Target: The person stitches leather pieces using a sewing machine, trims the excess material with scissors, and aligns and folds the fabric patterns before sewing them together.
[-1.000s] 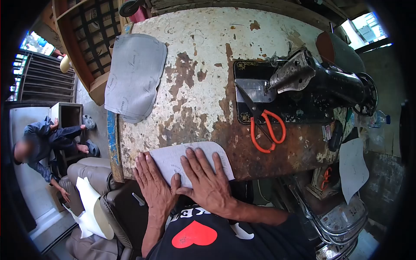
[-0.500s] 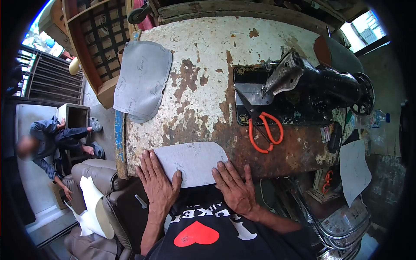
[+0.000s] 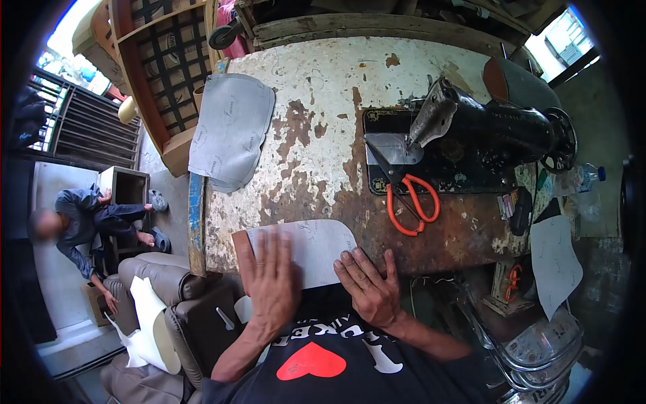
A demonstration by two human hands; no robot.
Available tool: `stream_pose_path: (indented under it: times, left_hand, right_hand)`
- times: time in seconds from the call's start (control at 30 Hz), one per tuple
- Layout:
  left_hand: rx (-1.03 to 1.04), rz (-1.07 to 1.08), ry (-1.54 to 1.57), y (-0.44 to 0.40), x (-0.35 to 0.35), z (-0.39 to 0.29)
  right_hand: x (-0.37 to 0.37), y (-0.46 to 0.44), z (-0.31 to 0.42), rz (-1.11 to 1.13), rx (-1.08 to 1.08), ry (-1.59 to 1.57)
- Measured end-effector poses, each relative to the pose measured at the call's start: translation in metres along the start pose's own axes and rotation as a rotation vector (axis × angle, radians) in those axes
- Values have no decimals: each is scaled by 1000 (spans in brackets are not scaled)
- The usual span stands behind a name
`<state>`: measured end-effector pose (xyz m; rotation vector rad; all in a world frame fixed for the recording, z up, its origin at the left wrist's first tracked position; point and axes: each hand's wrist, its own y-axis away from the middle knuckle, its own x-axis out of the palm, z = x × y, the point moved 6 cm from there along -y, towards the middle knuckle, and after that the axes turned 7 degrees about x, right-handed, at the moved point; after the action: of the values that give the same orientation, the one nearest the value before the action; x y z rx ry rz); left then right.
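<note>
The round-cornered grey piece (image 3: 317, 250), faintly printed, brown along its left, lies at the near edge of the table (image 3: 316, 178), blurred left hand (image 3: 273, 289) and right hand (image 3: 370, 289) open over it, neither visibly gripping.

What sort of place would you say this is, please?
Probably a small sewing or upholstery workshop: a black sewing machine stands on a worn table, orange-handled scissors lie partly across its base, and a grey piece with a rounded corner lies at the table's near edge.
</note>
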<state>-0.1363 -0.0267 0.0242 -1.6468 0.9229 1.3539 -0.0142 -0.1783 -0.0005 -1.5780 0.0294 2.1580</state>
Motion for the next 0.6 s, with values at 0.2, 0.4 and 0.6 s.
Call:
stream_pose_path:
  times: [0.2,0.4,0.6]
  left_hand:
    - [347,234,329,-34,16,-36]
    - [352,268,311,-32,22,-19]
    - [472,324,226,-26,29,-17]
  right_hand:
    - [2,1,1,19,30,-40]
    - [0,2,-1,10,11,-21]
    - [0,8,-8,30,-25,57]
